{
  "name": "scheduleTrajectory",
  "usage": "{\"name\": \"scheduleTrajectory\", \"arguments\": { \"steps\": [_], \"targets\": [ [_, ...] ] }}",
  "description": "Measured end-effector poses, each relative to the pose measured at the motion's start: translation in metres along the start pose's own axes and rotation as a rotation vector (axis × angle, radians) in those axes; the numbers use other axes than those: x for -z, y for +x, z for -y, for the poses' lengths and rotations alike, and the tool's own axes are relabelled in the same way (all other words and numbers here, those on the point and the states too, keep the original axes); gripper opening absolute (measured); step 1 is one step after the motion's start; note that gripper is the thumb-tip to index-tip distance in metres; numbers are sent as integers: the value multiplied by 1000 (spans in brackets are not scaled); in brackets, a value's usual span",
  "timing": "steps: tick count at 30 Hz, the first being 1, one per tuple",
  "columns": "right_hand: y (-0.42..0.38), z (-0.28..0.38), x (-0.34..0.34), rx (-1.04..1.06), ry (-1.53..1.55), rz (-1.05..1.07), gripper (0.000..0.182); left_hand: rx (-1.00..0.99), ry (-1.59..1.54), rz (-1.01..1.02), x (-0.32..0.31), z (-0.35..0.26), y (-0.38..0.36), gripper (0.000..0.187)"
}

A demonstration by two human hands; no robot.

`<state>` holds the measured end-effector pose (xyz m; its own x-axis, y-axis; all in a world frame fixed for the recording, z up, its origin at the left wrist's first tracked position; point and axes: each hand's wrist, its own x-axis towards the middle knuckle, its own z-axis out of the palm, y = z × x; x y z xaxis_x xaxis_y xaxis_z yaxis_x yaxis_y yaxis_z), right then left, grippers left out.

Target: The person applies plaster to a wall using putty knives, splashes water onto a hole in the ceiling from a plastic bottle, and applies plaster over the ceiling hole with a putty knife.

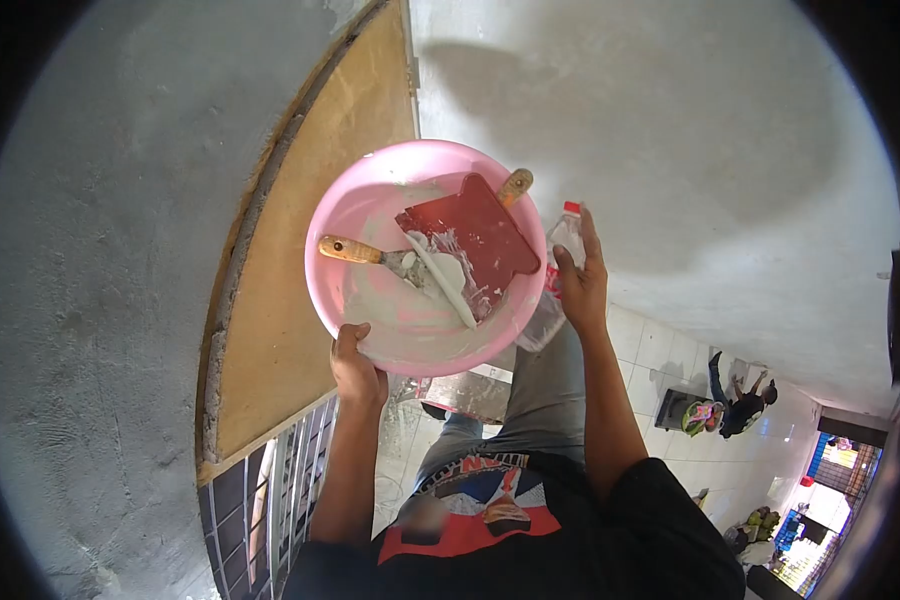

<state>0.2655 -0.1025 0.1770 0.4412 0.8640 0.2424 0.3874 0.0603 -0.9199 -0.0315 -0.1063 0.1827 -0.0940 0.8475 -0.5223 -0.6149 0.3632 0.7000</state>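
My left hand (358,368) grips the lower left rim of a pink basin (327,295), its thumb over the edge. My right hand (585,275) is closed around a clear plastic bottle (541,326) with a red cap, beside the basin's right side. Inside the basin lies a putty knife (350,249) with a wooden handle, its blade partly covered in white putty. A dark red flat board (475,235) smeared with putty leans across the right part. Behind it a second wooden handle (516,187) sticks out over the rim; its tool end is hidden. Pale putty coats the basin's bottom.
A grey plastered wall (100,270) with a curved edge and a wooden panel (300,230) stand at left. A metal grille (285,500) is below. Under the basin is a putty-splashed metal surface (470,393). Another person (745,408) is far off on the tiled floor.
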Motion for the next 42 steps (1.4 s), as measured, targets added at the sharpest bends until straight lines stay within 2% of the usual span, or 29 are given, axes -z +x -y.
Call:
{"name": "scheduleTrajectory", "arguments": {
  "steps": [3, 4, 7, 8, 11, 14, 16, 19, 20, 23, 24, 27, 28, 31, 33, 35, 38, 39, 42],
  "targets": [
    [-26, -4, 10, -91, -21, 98, 53, 14, -44, -11, -7, 7, 2, 37],
    [-32, -6, 8, -99, 57, 103, 49, 22, -56, -18, -13, 7, 3, 37],
    [-52, -7, -4, -321, 506, 106, 47, -45, 28, 26, -8, 19, 13, 36],
    [-52, -2, -7, -437, 550, 64, 49, -41, 42, 22, 1, 27, 20, 32],
    [-53, -3, -14, -440, 630, 81, 54, -54, 37, 37, -7, 25, 19, 29],
    [-45, 12, -24, -456, 447, 195, 53, -79, 157, 42, 14, 48, 43, 28],
    [-38, 1, -24, -525, 457, 241, 50, -123, 222, 70, 13, 50, 50, 29],
    [-32, -32, -32, -521, 463, 261, 45, -118, 247, 123, 3, 42, 52, 35],
    [-29, -45, -37, -500, 464, 257, 44, -118, 311, 176, 3, 41, 59, 49],
    [-21, -77, -49, -487, 483, 238, 41, -278, 431, 278, 1, 47, 76, 58],
    [-16, -87, -51, -460, 478, 233, 42, -301, 561, 333, 5, 52, 86, 65],
    [-1, -114, -60, -442, 503, 166, 40, -186, 239, 400, 15, 76, 111, 71],
    [5, -123, -62, -445, 525, 160, 41, -188, 230, 433, 28, 88, 127, 74],
    [23, -164, -64, -363, 421, 195, 41, -248, 351, 242, 87, 149, 168, 72],
    [16, -164, -70, -365, 443, 169, 41, -432, 943, 9, 170, 234, 201, 67],
    [17, -168, -75, -347, 477, 165, 41, -300, 1226, 29, 203, 267, 171, 58],
    [13, -171, -77, -348, 500, 134, 39, -332, 1401, 60, 225, 299, 131, 49],
    [1, -158, -73, -330, 500, 134, 39, -332, 1433, 63, 227, 293, 106, 47],
    [4, -166, -72, -291, 537, 189, 40, -282, 1555, 24, 227, 291, 98, 39]
  ]
}}
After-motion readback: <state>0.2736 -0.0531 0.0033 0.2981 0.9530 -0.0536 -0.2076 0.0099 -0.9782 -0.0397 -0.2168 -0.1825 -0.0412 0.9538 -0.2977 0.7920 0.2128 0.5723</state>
